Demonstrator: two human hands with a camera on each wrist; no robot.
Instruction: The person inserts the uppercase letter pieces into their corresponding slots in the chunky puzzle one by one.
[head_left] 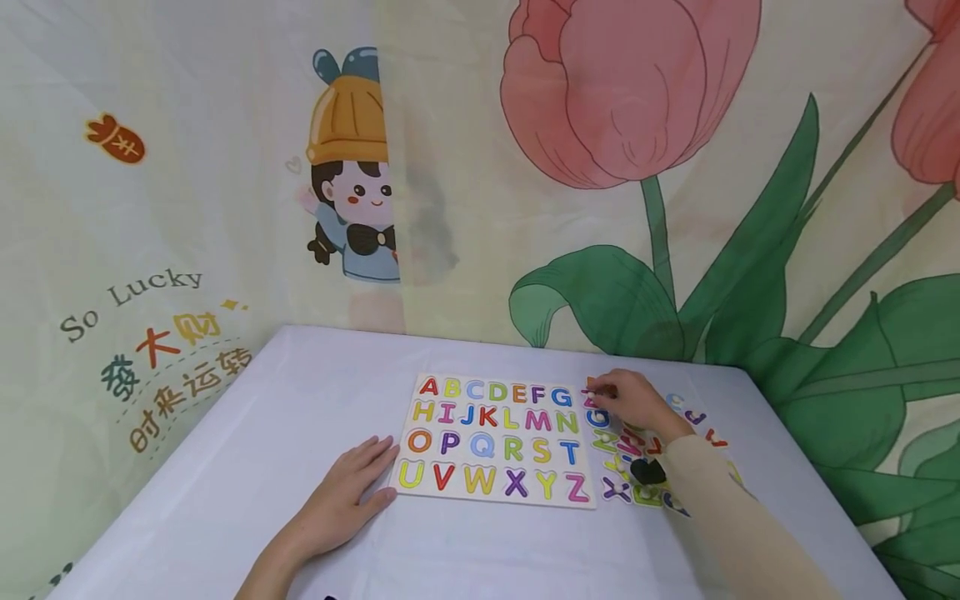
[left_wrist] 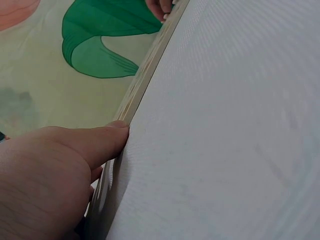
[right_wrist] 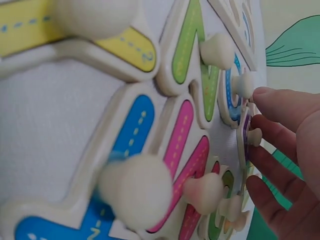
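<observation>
A white alphabet puzzle board with coloured letters A to Z lies flat on the table. My left hand rests at its left side, fingers extended; in the left wrist view the thumb presses against the board's edge. At the top of a cluster of knobbed letter pieces, right of the board, my right hand pinches a small pink letter piece with thumb and fingers. Close by in the right wrist view are a blue G piece and a green N piece. The pinched piece is mostly hidden there.
Loose pieces lie partly under the right forearm, among them a purple X. A black object shows below the right wrist. The white-covered table ends at a printed curtain behind.
</observation>
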